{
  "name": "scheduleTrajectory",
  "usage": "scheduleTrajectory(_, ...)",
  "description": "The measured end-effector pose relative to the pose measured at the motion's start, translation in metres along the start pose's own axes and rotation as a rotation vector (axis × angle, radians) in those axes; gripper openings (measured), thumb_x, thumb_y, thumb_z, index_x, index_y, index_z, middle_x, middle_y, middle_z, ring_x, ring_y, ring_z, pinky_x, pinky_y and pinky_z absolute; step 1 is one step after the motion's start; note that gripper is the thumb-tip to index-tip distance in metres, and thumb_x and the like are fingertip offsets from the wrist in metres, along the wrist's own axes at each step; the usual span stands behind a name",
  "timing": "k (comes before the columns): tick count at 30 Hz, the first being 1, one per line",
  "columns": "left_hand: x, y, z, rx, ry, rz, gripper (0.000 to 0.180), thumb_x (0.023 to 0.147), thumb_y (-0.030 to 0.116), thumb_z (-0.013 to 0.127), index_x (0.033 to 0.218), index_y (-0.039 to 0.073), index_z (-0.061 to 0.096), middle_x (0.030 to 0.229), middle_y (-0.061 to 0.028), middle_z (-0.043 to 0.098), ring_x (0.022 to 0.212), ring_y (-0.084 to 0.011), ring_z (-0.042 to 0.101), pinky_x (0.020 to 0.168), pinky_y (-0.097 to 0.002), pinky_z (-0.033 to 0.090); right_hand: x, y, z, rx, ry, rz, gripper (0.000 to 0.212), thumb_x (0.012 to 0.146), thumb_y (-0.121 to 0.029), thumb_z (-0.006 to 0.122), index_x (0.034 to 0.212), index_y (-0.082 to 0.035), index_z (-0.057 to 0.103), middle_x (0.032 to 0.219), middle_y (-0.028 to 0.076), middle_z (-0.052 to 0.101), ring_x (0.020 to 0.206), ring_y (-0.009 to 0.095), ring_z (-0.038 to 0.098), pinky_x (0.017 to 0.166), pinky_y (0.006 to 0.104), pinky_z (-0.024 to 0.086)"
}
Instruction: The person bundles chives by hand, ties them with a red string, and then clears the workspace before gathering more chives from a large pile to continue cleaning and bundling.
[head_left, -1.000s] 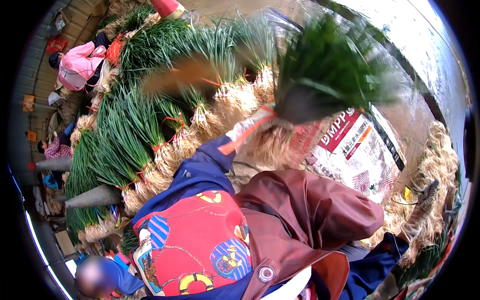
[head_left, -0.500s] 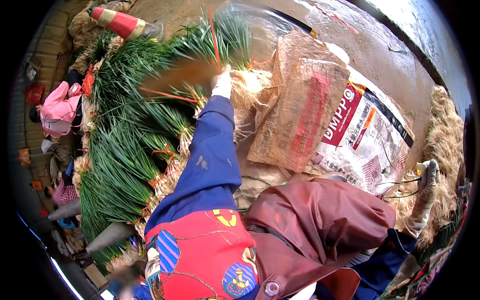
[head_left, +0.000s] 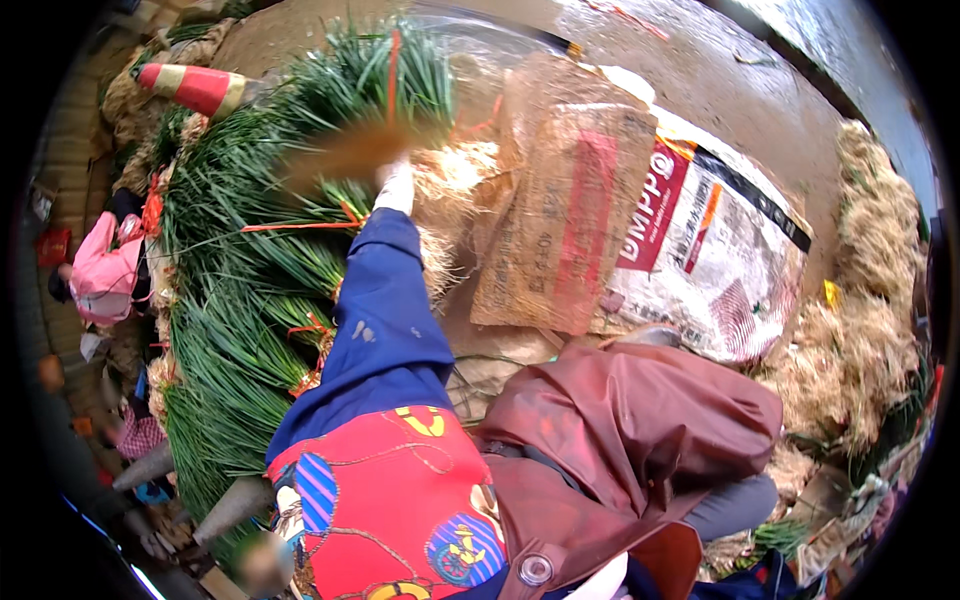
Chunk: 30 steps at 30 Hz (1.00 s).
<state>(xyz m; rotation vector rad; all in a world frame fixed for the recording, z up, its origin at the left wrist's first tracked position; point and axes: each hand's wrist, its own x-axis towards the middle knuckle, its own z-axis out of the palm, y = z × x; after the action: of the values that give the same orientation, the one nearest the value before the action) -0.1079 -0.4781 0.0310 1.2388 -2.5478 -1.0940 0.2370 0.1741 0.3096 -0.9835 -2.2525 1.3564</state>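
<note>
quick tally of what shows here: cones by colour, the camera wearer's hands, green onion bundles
Red-and-cream striped cone: 1
Grey cones: 2
Wearer's left hand: 1
Green onion bundles: too overlapped to count
Total, without the bundles: 4

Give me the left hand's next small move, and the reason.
Probably ease the left hand back: the leafy bundle just beyond it already appears to rest beside the other bundles, its pale roots toward the sacks. The fingers are hidden, though, so any grip is unclear.
</note>
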Motion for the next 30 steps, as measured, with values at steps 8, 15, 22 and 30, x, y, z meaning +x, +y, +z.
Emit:
scheduleTrajectory(8,-0.242,-0.073,0.023,-0.341,-0.296,0.49,0.04,0.079,0.004,0.066,0.115,-0.002,0.051,0.103,-0.0104,0.059,0.095,-0.0175,0.057,0.087,-0.0298,0.046,-0.163,0.101,-0.058,-0.168,0.05,0.493,0.028,0.093,-0.016,0.051,0.117,-0.001,0.054,0.104,0.002,0.056,0.089,0.009,0.053,0.071,0.0187,0.044)
scheduleTrajectory(15,-0.228,-0.085,0.041,0.269,-0.547,0.137,0.081,0.065,0.029,0.078,0.13,0.001,0.039,0.114,-0.018,0.058,0.106,-0.0288,0.055,0.091,-0.0368,0.042,-0.292,0.146,-0.098,-0.205,0.151,0.809,0.029,0.093,-0.016,0.051,0.117,-0.001,0.054,0.105,0.002,0.056,0.089,0.009,0.053,0.071,0.0192,0.044)
scheduleTrajectory(22,-0.327,0.045,0.068,-0.236,-0.633,0.673,0.054,0.075,0.016,0.066,0.127,0.012,0.049,0.117,-0.0108,0.058,0.105,-0.0238,0.058,0.091,-0.03,0.044,-0.293,0.155,-0.123,-0.184,0.169,0.814,0.029,0.093,-0.016,0.051,0.118,-0.001,0.053,0.106,0.002,0.056,0.09,0.01,0.053,0.072,0.0197,0.044)
scheduleTrajectory(30,-0.536,0.156,0.209,-0.013,-1.182,1.111,0.06,0.072,0.024,0.066,0.128,0.018,0.043,0.093,-0.0126,0.06,0.087,-0.0313,0.06,0.074,-0.0396,0.048,-0.254,0.143,-0.151,-0.19,0.196,0.725,0.03,0.093,-0.016,0.052,0.118,-0.001,0.053,0.107,0.003,0.056,0.091,0.01,0.053,0.073,0.0202,0.044)
